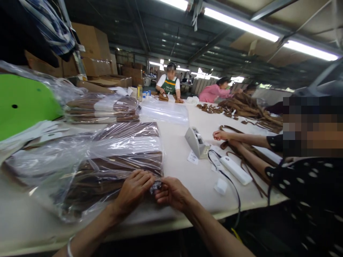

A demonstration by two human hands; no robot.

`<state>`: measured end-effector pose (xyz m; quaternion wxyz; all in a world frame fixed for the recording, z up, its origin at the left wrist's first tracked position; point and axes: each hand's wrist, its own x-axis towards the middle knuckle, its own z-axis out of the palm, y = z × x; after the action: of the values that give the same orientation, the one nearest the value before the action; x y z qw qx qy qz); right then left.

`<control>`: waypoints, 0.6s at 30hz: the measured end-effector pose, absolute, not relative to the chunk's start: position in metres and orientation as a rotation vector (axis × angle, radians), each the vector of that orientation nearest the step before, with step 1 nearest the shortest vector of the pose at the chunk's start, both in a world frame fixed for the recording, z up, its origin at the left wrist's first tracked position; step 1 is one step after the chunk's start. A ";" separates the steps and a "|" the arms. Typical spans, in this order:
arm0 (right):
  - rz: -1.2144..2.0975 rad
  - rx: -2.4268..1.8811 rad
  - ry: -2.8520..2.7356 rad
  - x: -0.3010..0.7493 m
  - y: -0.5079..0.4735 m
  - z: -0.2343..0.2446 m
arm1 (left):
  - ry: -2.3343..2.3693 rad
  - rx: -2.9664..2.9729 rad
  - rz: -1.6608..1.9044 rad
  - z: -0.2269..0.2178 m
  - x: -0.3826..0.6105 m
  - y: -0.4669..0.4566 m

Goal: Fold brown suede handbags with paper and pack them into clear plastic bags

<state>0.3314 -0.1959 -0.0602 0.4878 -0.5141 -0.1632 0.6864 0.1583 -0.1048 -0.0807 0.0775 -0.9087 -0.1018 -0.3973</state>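
Note:
A clear plastic bag [125,144] with folded brown cloth pieces [104,164] inside lies in front of me on the left of the table. My left hand [138,184] is closed over its near right corner, fingers together on the film. Just to the right, my right hand [174,192] pinches the bunched plastic at that corner between thumb and fingers. The other fingers curl beneath, partly hidden. The bag's loose mouth spreads out to the left. Behind it rests a second bagged stack of brown cloth [104,109] with a white band.
A tape dispenser [197,142] stands right of the bag, near a white power bank or power strip [235,169] with a black cable. A co-worker's hands [222,135] handle brown strips at right. Flat plastic bags [166,111] lie farther back. Two people work at the far side.

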 end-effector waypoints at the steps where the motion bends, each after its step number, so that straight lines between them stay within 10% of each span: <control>1: 1.649 -1.232 -0.415 0.330 -0.196 -0.063 | -0.318 -2.701 -1.215 -0.080 0.158 -0.105; 6: 1.706 -1.320 -0.708 0.366 -0.198 -0.056 | -0.323 -2.643 -1.250 -0.077 0.154 -0.109; 13: 0.193 -1.915 -0.838 0.540 -0.175 0.005 | -0.265 -2.663 -1.249 -0.088 0.146 -0.103; 18: 0.365 -2.151 -0.774 0.600 -0.141 0.007 | -0.316 -2.677 -1.202 -0.086 0.145 -0.102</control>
<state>0.6003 -0.1414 0.0073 0.4019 -0.8509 -0.3060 0.1444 0.1450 -0.1021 -0.0862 0.0949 -0.9030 -0.1065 -0.4053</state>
